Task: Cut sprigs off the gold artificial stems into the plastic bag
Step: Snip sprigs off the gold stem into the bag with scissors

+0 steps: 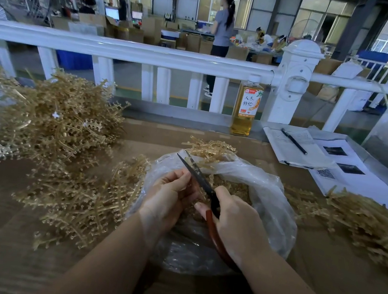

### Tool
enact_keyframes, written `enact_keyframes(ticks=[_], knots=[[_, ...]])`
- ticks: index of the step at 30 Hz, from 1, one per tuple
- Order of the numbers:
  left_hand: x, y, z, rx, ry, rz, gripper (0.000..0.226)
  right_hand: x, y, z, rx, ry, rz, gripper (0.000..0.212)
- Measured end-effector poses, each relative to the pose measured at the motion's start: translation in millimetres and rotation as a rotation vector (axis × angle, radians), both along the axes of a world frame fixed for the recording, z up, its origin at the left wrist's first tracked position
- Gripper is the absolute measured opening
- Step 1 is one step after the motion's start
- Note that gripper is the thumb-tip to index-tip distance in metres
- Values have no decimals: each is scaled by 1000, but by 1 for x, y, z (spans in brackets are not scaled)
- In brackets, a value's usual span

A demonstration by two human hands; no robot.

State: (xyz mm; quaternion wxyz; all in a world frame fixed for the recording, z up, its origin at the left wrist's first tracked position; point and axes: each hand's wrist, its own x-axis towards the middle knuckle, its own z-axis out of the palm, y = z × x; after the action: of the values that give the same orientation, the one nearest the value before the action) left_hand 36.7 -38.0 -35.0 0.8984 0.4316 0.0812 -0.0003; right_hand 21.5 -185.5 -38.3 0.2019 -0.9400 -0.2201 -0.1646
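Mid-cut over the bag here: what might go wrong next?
1. The scissors have their blades parted right beside the left hand, so a fingertip might get nicked.
2. The plastic bag sags just beneath the blades and may be snipped.
3. Cut sprigs could miss the bag's mouth and mix with the uncut gold stems alongside.

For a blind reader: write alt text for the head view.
Right hand works scissors over a plastic bag of gold sprigs while the left hand holds a stem. Gold stems lie heaped on both sides.
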Motion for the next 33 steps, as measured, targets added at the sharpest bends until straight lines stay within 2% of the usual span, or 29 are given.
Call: enact_keyframes(ticks=[16, 26, 33], knots=[[2, -2, 0, 29, 35, 15, 26, -2, 0, 4, -43, -5, 5, 35], [2, -2, 2, 75, 98, 24, 13, -5, -1, 6, -54, 17, 5, 35], [1, -6, 4, 107, 130, 122, 14, -4, -3, 7, -61, 60, -19, 36]])
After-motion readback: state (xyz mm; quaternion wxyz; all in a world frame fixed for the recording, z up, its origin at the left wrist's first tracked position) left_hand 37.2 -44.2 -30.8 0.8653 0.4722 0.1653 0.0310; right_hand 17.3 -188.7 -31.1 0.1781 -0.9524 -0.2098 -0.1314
